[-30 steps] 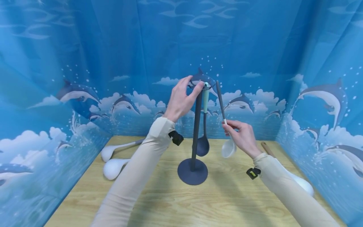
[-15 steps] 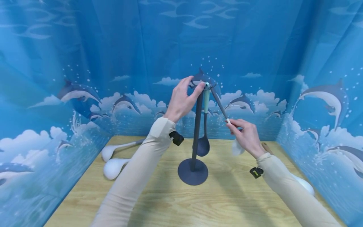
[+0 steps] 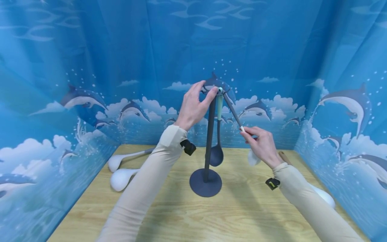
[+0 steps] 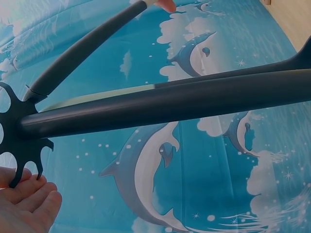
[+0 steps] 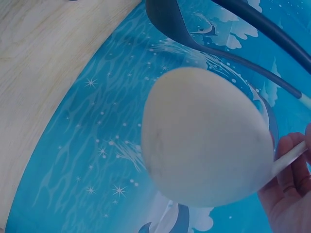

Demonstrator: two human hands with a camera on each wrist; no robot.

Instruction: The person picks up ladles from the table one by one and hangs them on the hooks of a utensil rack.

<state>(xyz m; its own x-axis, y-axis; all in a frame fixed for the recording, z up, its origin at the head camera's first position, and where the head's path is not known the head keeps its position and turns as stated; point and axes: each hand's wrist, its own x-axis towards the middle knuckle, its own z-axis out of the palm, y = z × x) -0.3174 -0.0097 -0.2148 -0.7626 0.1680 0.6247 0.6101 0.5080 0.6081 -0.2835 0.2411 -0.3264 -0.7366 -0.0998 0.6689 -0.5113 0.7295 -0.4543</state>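
A dark utensil stand [image 3: 209,141] with a round base and a ring of hooks [image 4: 14,126] stands upright on the table. My left hand [image 3: 193,105] grips the ring at its top, thumb on the near side. In my right hand [image 3: 262,144], thumb and fingers pinch the white neck of a ladle [image 5: 204,141] whose handle is dark grey. That handle slants up to the left, its end right at a hook in the left wrist view. The ladle's white bowl is partly hidden behind my right hand in the head view. A dark ladle [image 3: 216,156] with a mint handle hangs from the stand.
Two white ladles lie at the table's left, one farther back [image 3: 116,162] and one nearer [image 3: 120,179]. Another white utensil [image 3: 325,198] with a wooden handle lies at the right, partly under my right forearm. Blue dolphin-print curtains [image 3: 193,40] enclose the wooden table [image 3: 193,218].
My right hand has moved slightly right and tilted the ladle, bringing its handle end leftward against the hook ring. My left hand has stayed on the stand's top.
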